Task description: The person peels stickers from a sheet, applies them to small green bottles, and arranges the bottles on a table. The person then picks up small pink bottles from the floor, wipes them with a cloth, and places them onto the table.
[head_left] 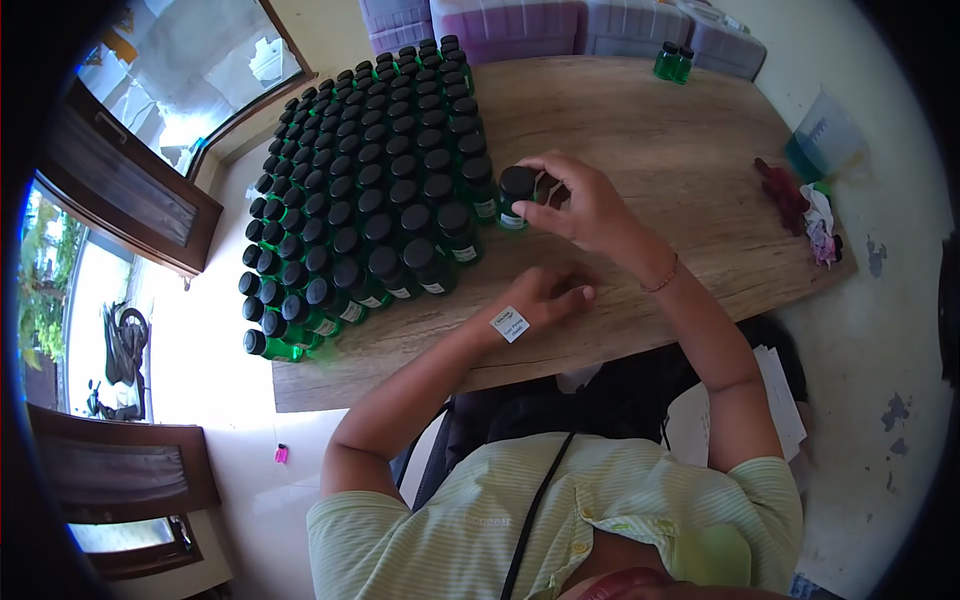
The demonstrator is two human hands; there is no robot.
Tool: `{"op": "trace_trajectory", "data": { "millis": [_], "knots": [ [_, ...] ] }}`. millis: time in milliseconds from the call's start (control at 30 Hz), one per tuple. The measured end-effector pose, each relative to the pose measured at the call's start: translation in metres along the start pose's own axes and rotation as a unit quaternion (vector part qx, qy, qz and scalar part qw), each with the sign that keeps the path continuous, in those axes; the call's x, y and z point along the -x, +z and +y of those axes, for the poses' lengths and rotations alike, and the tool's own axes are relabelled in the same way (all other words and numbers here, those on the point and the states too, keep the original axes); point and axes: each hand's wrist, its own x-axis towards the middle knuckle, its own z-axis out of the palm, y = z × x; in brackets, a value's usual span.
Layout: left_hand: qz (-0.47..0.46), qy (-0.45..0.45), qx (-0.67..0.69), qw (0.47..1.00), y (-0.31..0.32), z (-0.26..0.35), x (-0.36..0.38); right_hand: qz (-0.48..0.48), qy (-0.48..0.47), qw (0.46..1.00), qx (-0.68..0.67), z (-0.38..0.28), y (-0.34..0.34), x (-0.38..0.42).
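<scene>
My right hand (585, 205) grips a small green bottle with a black cap (517, 184), thumb and fingers around its side. The bottle is upright at the right edge of a large block of similar bottles (375, 165), with a white label low on its front. My left hand (552, 297) rests on the wooden table below it, thumb apart from the loosely bent fingers, with nothing seen in it. A square white printed sticker (509, 323) lies on the back of my left wrist.
Two more green bottles (673, 64) stand at the table's far right. A clear measuring jug with blue-green liquid (822, 140) and crumpled cloths (800, 205) sit at the right edge. Plastic containers (510, 27) line the back. A small pink item (281, 454) lies on the floor.
</scene>
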Motion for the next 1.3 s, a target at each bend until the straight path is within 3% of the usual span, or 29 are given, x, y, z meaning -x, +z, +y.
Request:
{"op": "trace_trajectory", "data": {
  "millis": [167,267,367,467,567,667,800,933,967,1000,1067,1133,1200,1300],
  "knots": [
    [0.018,0.038,-0.008,0.999,0.004,-0.001,0.001,-0.056,-0.014,0.998,0.024,0.025,0.028,-0.008],
    [-0.013,-0.01,0.007,1.0,-0.001,0.002,0.0,-0.017,-0.026,0.999,-0.015,0.015,0.023,-0.007],
    [0.005,-0.002,0.017,1.0,0.0,0.006,0.003,-0.055,-0.036,0.997,0.036,-0.019,0.009,0.008],
    [0.014,-0.009,0.022,1.0,-0.001,0.005,0.006,-0.087,-0.163,0.979,0.084,-0.026,0.02,0.034],
    [0.011,-0.016,0.023,1.0,-0.001,0.006,0.003,-0.141,-0.191,0.969,0.061,-0.027,0.027,0.048],
    [0.015,-0.028,0.025,0.999,-0.001,0.005,0.005,-0.136,-0.228,0.964,0.023,-0.035,0.024,0.052],
    [0.02,-0.042,0.025,0.999,-0.001,0.004,0.004,-0.225,-0.118,0.963,-0.086,-0.026,0.0,0.038],
    [0.009,-0.056,0.02,0.998,-0.001,0.009,0.003,-0.129,-0.11,0.985,-0.017,0.002,-0.072,-0.025],
    [0.0,-0.061,0.019,0.998,-0.001,0.014,0.003,-0.054,-0.038,0.995,-0.08,0.025,-0.091,-0.048],
    [-0.008,-0.066,0.017,0.998,0.0,0.022,0.003,0.0,0.002,1.0,0.03,0.047,-0.119,-0.072],
    [0.01,-0.056,-0.062,0.996,0.002,0.033,0.002,0.123,-0.016,0.972,0.199,0.129,-0.183,-0.122],
    [0.026,-0.029,-0.104,0.994,0.003,0.034,0.001,0.202,-0.002,0.913,0.354,0.204,-0.242,-0.15],
    [0.017,-0.035,-0.096,0.995,0.001,0.032,0.001,0.212,0.023,0.837,0.504,0.256,-0.277,-0.162],
    [0.023,-0.012,-0.101,0.995,-0.001,0.027,-0.001,0.155,0.098,0.817,0.546,0.287,-0.297,-0.168]
  ]
}}
